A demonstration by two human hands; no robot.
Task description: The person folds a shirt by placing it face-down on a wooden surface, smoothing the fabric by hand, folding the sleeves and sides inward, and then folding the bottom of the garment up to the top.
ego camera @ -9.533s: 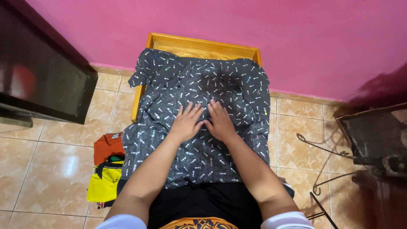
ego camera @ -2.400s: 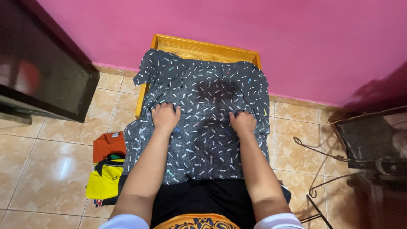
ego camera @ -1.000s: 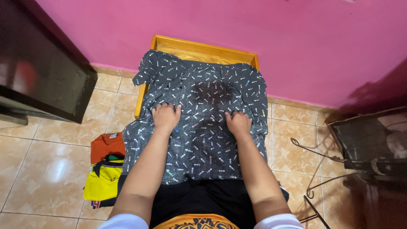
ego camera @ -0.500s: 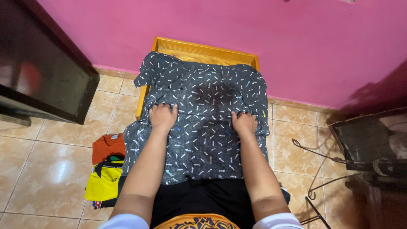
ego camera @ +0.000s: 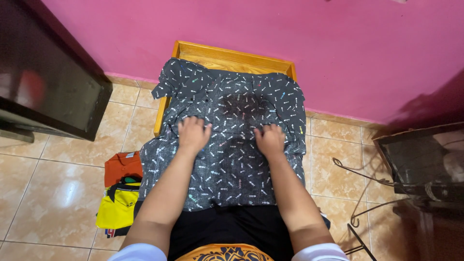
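The dark grey soft cotton shirt with small white and coloured fish-bone prints (ego camera: pixel 227 145) lies spread over the small orange-brown wooden counter (ego camera: pixel 232 55) against the pink wall (ego camera: pixel 290 34), its lower part hanging toward your lap. Your left hand (ego camera: pixel 193 135) and right hand (ego camera: pixel 269 140) press on it, well apart, knuckles bent; whether each grip pinches cloth, I cannot tell. You seem to be smoothing it flat; I judge the next move needs even pressure, because thin fabric wrinkles easily. Beside it, on the glossy beige floor tiles (ego camera: pixel 58 188), lie folded orange and yellow garments (ego camera: pixel 121 193).
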